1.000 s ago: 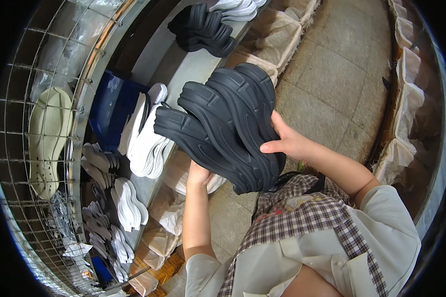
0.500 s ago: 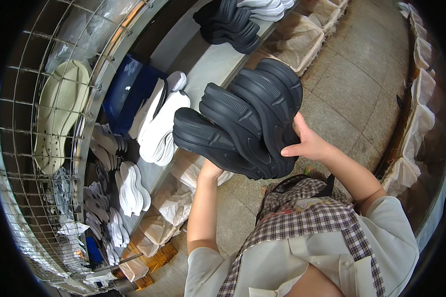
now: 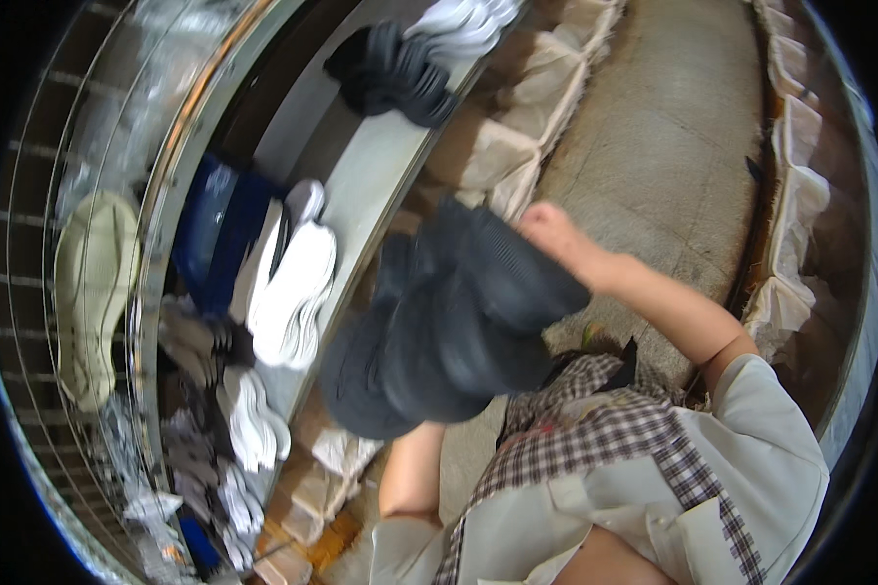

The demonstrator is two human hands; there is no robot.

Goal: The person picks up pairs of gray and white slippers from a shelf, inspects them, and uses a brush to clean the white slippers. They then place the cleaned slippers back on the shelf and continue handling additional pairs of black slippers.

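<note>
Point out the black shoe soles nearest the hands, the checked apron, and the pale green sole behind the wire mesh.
Black shoe soles [image 3: 449, 327]: head view, blurred middle of the stack.
Checked apron [image 3: 580, 444]: head view, its checked cloth.
Pale green sole [image 3: 102, 302]: head view, mid-length.

Matt, rubbery-looking stacked soles [image 3: 449, 331], smooth metal shelf [image 3: 369, 200], cloth apron [image 3: 576, 453].

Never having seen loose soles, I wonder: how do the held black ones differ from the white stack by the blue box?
The black shoe soles are in the air; the white shoe soles rest on the shelf. The black ones look spread and blurred; the white ones, tight and clearer. Both bundles hold several soles.
</note>
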